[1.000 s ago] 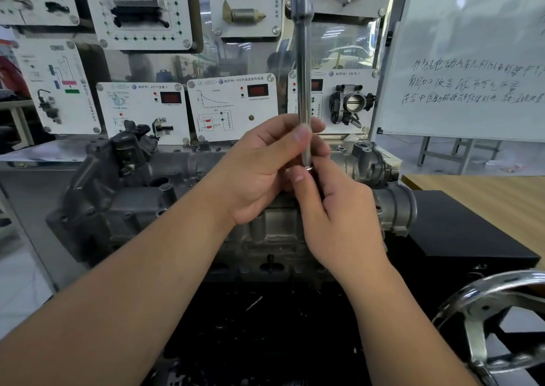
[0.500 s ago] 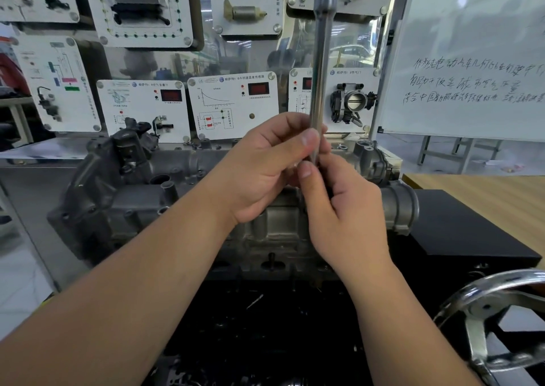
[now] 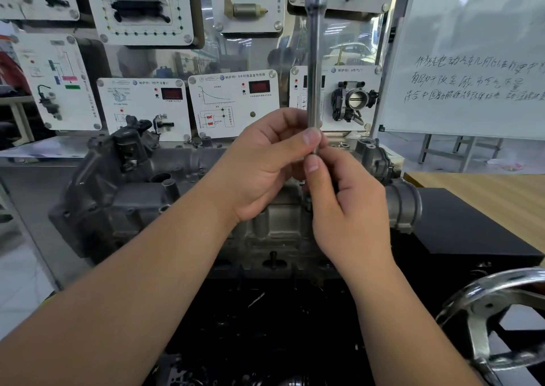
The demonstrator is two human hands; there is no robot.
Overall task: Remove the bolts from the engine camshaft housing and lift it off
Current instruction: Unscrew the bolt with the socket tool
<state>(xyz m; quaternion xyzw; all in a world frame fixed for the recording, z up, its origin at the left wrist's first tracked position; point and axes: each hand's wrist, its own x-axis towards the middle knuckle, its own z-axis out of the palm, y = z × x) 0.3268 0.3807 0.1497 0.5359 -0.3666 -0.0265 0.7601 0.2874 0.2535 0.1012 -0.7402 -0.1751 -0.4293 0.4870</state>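
While your left hand [image 3: 265,164] pinches the upright extension bar [image 3: 315,61] near its lower end, your right hand [image 3: 348,206] pinches its tip just below; the bar has straightened from a slight rightward tilt; the camshaft housing [image 3: 153,191] sits below, probably still bolted; no bolt is visible in your fingers.

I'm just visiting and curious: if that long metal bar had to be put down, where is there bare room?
Free: the flat black box top right of the grey engine block, and the wooden tabletop behind it. Crowded: the engine's knobbly top and the dark tray below. Both hands hold the long steel bar.
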